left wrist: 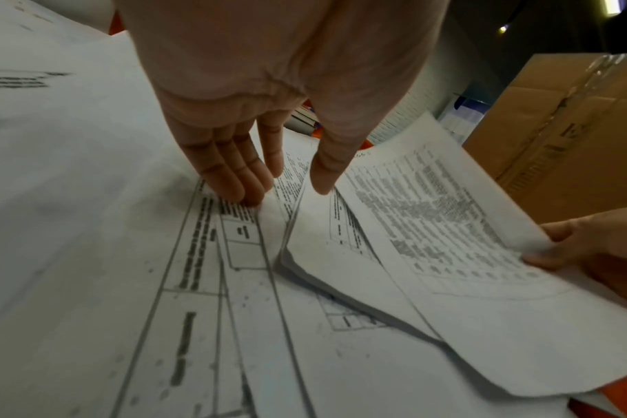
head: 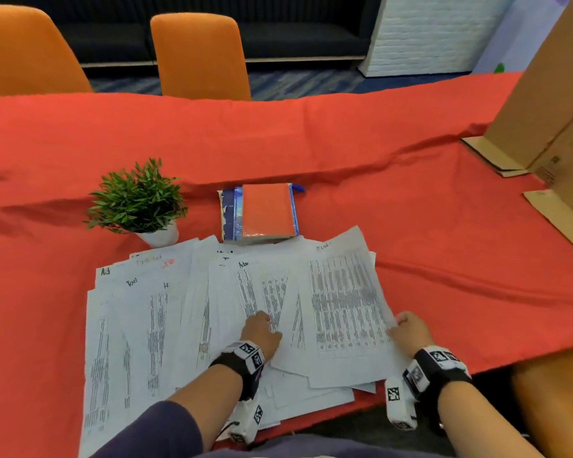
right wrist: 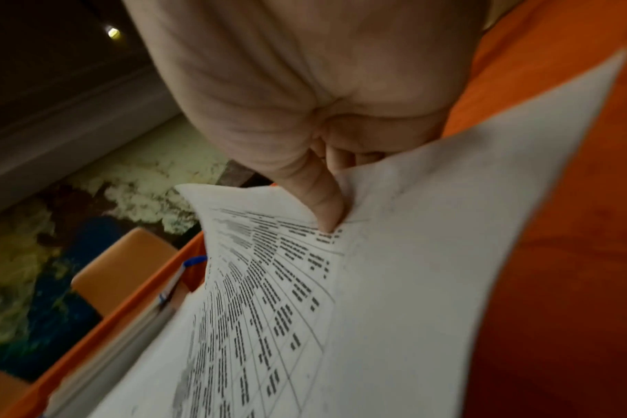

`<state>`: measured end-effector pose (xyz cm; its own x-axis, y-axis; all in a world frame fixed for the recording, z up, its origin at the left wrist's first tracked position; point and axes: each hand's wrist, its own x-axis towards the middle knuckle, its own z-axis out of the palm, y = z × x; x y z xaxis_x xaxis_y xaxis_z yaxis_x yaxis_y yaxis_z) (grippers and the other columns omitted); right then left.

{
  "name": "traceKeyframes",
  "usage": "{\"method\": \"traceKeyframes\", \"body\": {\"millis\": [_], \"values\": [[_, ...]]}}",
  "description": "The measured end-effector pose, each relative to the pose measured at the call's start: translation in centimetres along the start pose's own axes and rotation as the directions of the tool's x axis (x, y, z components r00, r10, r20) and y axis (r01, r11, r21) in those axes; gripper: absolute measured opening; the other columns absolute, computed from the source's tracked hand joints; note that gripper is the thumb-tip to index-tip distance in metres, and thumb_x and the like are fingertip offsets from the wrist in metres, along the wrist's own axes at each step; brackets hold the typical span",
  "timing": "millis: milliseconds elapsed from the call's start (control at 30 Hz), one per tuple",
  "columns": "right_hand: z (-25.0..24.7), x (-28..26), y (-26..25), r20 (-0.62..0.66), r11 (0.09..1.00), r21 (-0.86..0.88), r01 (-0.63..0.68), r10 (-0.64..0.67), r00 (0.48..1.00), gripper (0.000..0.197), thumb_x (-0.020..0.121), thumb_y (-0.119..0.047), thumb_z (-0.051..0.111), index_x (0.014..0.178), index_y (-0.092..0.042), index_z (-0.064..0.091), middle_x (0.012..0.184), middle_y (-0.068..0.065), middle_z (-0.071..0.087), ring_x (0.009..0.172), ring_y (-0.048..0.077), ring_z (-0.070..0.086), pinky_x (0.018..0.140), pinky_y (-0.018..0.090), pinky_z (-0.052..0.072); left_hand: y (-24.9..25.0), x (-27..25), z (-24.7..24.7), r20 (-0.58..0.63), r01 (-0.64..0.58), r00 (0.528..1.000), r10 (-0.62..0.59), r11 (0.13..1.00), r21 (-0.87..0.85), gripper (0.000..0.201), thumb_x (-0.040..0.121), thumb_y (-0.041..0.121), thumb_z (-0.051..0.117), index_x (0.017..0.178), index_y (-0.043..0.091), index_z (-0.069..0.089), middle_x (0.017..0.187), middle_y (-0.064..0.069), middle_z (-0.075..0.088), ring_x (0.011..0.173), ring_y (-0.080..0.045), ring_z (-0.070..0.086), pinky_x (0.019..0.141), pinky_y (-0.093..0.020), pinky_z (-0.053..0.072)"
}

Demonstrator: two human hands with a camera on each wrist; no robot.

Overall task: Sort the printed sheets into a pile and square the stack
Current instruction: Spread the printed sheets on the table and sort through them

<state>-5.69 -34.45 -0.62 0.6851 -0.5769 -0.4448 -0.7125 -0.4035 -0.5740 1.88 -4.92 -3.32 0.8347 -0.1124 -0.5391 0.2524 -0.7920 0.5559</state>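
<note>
While the printed sheets (head: 166, 325) are lying fanned across the red tablecloth (head: 411, 226), just in front of the books (head: 262, 213) and potted plant (head: 136, 200), the left hand (head: 260, 332) is pressing straight fingers (left wrist: 233, 181) onto the spread; the right hand (head: 411, 330) is pinching the right edge of the top sheet (head: 344, 309), thumb (right wrist: 326, 203) on the print

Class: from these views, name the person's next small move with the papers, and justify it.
Probably draw the densely printed white sheet, pinched at its edge by the right hand, leftward onto the fanned printed sheets that the left hand presses flat: the papers lie scattered and unsquared.
</note>
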Motion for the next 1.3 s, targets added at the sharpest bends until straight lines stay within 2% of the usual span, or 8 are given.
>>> {"method": "traceKeyframes", "body": {"millis": [200, 333, 500, 633, 767, 1000, 1133, 1300], "values": [[-1.6, -0.4, 3.7, 0.089, 0.816, 0.566, -0.114, 0.078, 0.993, 0.03, 0.086, 0.008, 0.056, 0.11, -0.011, 0.057, 0.107, 0.017, 0.067, 0.096, 0.036, 0.065, 0.091, 0.053, 0.049, 2.2, 0.5, 1.1, -0.031, -0.024, 0.999, 0.032, 0.971, 0.237, 0.066, 0.083, 0.041, 0.065, 0.132, 0.009, 0.037, 0.131, -0.012, 0.043, 0.121, -0.026, 0.046, 0.098, -0.037, 0.045], [-0.9, -1.1, 4.0, 0.16, 0.703, 0.685, -0.194, 0.115, 0.981, 0.042, 0.085, 0.016, 0.049, 0.122, -0.005, 0.052, 0.11, 0.02, 0.065, 0.102, 0.039, 0.062, 0.089, 0.05, 0.049, 3.1, 0.9, 1.5, 0.022, -0.013, 1.0, 0.01, 0.984, 0.177, 0.066, 0.081, 0.027, 0.071, 0.131, 0.006, 0.034, 0.126, -0.012, 0.048, 0.112, -0.025, 0.054, 0.089, -0.03, 0.048], [0.9, -0.6, 3.3, 0.21, 0.653, 0.721, -0.232, 0.113, 0.971, 0.038, 0.092, 0.005, 0.044, 0.127, -0.009, 0.05, 0.115, 0.017, 0.064, 0.106, 0.037, 0.061, 0.095, 0.049, 0.047, 2.6, 0.4, 0.6, -0.011, -0.129, 0.991, 0.13, 0.991, 0.029, 0.008, 0.092, 0.016, 0.052, 0.092, 0.015, 0.045, 0.072, 0.006, 0.046, 0.062, -0.006, 0.043, 0.061, -0.023, 0.041], [2.2, -0.3, 1.8, 0.21, 0.606, 0.769, -0.204, 0.061, 0.976, 0.034, 0.094, -0.003, 0.049, 0.126, -0.013, 0.047, 0.115, 0.013, 0.063, 0.107, 0.033, 0.06, 0.095, 0.047, 0.046, 2.1, -0.3, -0.8, -0.137, -0.138, 0.983, 0.12, 0.982, -0.131, 0.031, 0.092, 0.013, 0.054, 0.066, 0.016, 0.037, 0.063, 0.005, 0.036, 0.055, -0.007, 0.032, 0.052, -0.019, 0.027], [3.9, 0.2, 0.2, 0.243, 0.658, 0.724, -0.208, 0.039, 0.969, 0.038, 0.094, -0.009, 0.051, 0.132, -0.012, 0.046, 0.127, 0.012, 0.06, 0.115, 0.031, 0.058, 0.103, 0.05, 0.042, 0.8, -1.2, -2.5, -0.147, -0.136, 0.983, 0.11, 0.974, -0.178, 0.03, 0.095, 0.014, 0.05, 0.066, 0.016, 0.041, 0.067, 0.003, 0.042, 0.061, -0.01, 0.038, 0.053, -0.019, 0.028], [5.9, -0.7, -2.8, 0.332, 0.707, 0.67, -0.226, -0.013, 0.943, 0.035, 0.098, -0.005, 0.044, 0.133, -0.007, 0.045, 0.128, 0.013, 0.056, 0.118, 0.032, 0.053, 0.104, 0.046, 0.04, -1.3, -3.0, -4.9, -0.242, -0.117, 0.967, 0.082, 0.984, -0.138, 0.039, 0.1, 0.015, 0.038, 0.136, 0.022, 0.05, 0.112, -0.002, 0.068, 0.093, -0.016, 0.064, 0.079, -0.018, 0.046], [6.7, -0.9, -3.5, 0.386, 0.705, 0.656, -0.27, -0.005, 0.923, 0.037, 0.097, -0.005, 0.044, 0.133, -0.009, 0.046, 0.133, 0.012, 0.056, 0.122, 0.032, 0.052, 0.109, 0.051, 0.034, -1.2, -3.6, -5.9, -0.294, -0.152, 0.953, 0.079, 0.96, -0.234, 0.035, 0.1, 0.014, 0.039, 0.13, 0.017, 0.057, 0.119, -0.001, 0.065, 0.098, -0.009, 0.057, 0.085, -0.017, 0.042], [8.1, -0.6, -3.4, 0.451, 0.76, 0.585, -0.283, -0.016, 0.892, 0.051, 0.086, -0.015, 0.064, 0.133, -0.007, 0.048, 0.131, 0.015, 0.058, 0.121, 0.033, 0.054, 0.108, 0.053, 0.036, -1.2, -4.0, -6.3, -0.155, -0.043, 0.986, -0.065, 0.797, -0.602, 0.029, 0.092, 0.006, 0.046, 0.105, 0.023, 0.066, 0.101, -0.01, 0.071, 0.094, -0.03, 0.066, 0.089, -0.048, 0.053]]}}
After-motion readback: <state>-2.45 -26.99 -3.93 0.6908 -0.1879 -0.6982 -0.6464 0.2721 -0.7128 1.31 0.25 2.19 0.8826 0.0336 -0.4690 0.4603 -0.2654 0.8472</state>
